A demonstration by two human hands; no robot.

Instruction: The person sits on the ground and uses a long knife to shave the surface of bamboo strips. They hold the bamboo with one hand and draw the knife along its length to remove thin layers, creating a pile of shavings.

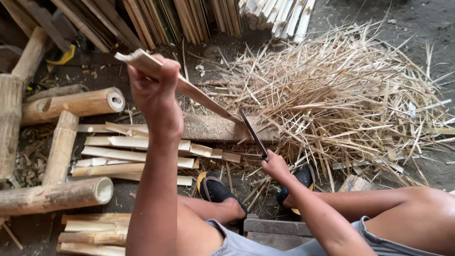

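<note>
The left hand point(154, 85) is closed tight around a long pale split bamboo slat point(189, 87), held slanting with its far end down on a worn wooden block point(213, 129). The right hand point(275, 166) is clenched on a dark narrow-bladed knife point(252, 134) beside that end. For a clean shaving, the slat likely needs firm bracing, the blade angled shallow and away from the legs.

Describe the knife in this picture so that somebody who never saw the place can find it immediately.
Start at the big heap of pale bamboo shavings on the right. At its left edge lies a flat wooden block, where a slanted bamboo strip held by the left hand rests. The knife rises from the right hand toward that strip: the only dark, thin metal blade among pale bamboo.
</note>
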